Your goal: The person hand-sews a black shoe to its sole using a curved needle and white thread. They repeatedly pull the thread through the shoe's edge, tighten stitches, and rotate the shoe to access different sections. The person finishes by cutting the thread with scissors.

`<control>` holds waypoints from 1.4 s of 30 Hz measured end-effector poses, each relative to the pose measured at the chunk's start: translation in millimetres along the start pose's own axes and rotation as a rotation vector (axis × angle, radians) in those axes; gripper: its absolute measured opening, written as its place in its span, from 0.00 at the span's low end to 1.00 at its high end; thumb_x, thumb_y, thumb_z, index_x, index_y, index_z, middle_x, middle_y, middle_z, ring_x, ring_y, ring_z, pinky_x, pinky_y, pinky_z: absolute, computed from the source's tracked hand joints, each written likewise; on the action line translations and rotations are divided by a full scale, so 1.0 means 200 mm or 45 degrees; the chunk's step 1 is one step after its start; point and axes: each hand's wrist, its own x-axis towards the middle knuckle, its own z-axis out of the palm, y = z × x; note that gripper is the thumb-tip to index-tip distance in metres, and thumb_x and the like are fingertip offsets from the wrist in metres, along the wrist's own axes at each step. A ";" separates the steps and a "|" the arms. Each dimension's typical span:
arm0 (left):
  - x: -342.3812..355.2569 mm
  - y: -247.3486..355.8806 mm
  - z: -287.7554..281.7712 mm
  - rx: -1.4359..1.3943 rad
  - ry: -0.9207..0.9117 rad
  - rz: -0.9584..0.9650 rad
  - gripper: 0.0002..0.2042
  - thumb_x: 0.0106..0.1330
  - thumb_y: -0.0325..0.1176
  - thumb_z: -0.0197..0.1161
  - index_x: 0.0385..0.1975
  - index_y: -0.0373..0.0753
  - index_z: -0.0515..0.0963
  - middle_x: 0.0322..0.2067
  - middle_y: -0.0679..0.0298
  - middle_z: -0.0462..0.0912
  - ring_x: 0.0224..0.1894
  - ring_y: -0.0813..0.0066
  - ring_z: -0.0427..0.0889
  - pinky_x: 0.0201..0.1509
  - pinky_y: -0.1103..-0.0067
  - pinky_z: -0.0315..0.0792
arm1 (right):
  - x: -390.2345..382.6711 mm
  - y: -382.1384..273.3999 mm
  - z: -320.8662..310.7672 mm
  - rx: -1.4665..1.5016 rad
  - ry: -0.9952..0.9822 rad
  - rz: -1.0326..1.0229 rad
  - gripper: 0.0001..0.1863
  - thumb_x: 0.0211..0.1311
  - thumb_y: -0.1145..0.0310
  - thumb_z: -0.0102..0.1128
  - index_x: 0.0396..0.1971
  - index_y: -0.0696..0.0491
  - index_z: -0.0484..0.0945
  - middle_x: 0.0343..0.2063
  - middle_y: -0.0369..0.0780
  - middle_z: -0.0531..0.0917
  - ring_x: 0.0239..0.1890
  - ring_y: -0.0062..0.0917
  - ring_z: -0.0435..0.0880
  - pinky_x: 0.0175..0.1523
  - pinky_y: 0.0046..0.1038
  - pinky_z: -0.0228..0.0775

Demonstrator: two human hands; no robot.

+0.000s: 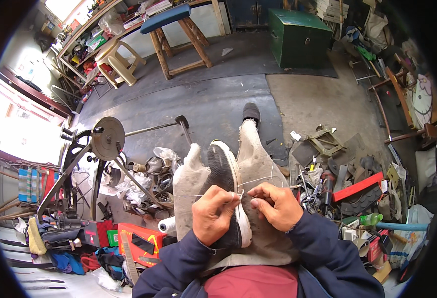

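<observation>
A black mesh shoe point(217, 166) with a white sole lies lengthwise on my lap between my legs, its toe pointing away from me. My left hand point(213, 214) is closed in a pinch at the sole's edge, with white thread point(242, 192) at its fingertips. Just to the right, my right hand point(279, 207) pinches the same thread, and the two sets of fingertips nearly meet over the shoe's side. Loose thread loops up past my right fingers, and another strand runs left across my trouser leg. The exact stitch point is hidden by my fingers.
A hand-cranked machine with a round wheel point(108, 139) stands at left. Nearby are a white thread spool point(167, 225) and a red box point(138, 242). Tools and scraps crowd the right, around a red bar point(358, 186). Farther off stand a blue-topped stool point(166, 19) and green chest point(298, 42).
</observation>
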 end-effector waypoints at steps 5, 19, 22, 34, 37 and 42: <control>0.00 0.00 -0.02 0.089 -0.040 0.047 0.04 0.61 0.23 0.71 0.34 0.38 0.84 0.28 0.60 0.78 0.25 0.64 0.80 0.31 0.75 0.73 | 0.05 -0.05 -0.01 -0.536 0.245 -0.248 0.10 0.64 0.77 0.64 0.44 0.60 0.82 0.30 0.44 0.87 0.28 0.27 0.87 0.34 0.26 0.77; 0.01 -0.04 0.01 -0.061 0.135 -0.173 0.02 0.71 0.24 0.64 0.38 0.32 0.79 0.25 0.69 0.79 0.27 0.86 0.73 0.32 0.84 0.69 | -0.24 0.36 -0.95 1.515 1.502 -0.410 0.25 0.78 0.48 0.51 0.51 0.56 0.81 0.25 0.32 0.77 0.13 0.13 0.60 0.16 0.18 0.53; 0.01 -0.06 0.04 -0.096 0.141 -0.180 0.03 0.71 0.24 0.64 0.38 0.32 0.79 0.26 0.70 0.80 0.29 0.88 0.73 0.34 0.85 0.69 | -0.27 0.40 -0.81 1.221 1.490 -0.310 0.23 0.76 0.52 0.55 0.58 0.53 0.78 0.32 0.33 0.82 0.14 0.09 0.61 0.14 0.15 0.53; -0.11 -0.02 -0.06 -0.149 0.126 -0.234 0.08 0.71 0.20 0.60 0.46 0.31 0.81 0.29 0.70 0.82 0.30 0.88 0.75 0.35 0.87 0.69 | 0.13 -0.02 0.11 -0.493 0.345 -0.294 0.23 0.54 0.66 0.78 0.48 0.58 0.81 0.20 0.39 0.80 0.19 0.24 0.79 0.26 0.29 0.68; -0.20 -0.04 -0.17 0.093 0.135 -0.151 0.10 0.70 0.19 0.59 0.48 0.33 0.81 0.34 0.57 0.87 0.29 0.77 0.83 0.36 0.81 0.75 | 0.11 0.01 0.12 -0.664 0.355 -0.287 0.24 0.51 0.60 0.80 0.45 0.56 0.81 0.15 0.36 0.76 0.16 0.26 0.77 0.25 0.29 0.68; -0.43 -0.08 -0.30 0.298 0.157 -0.326 0.11 0.68 0.19 0.59 0.47 0.33 0.83 0.36 0.51 0.88 0.35 0.66 0.89 0.40 0.77 0.78 | 0.14 0.04 0.16 -0.722 0.478 -0.402 0.26 0.50 0.52 0.81 0.35 0.53 0.77 0.15 0.37 0.78 0.17 0.30 0.81 0.25 0.31 0.70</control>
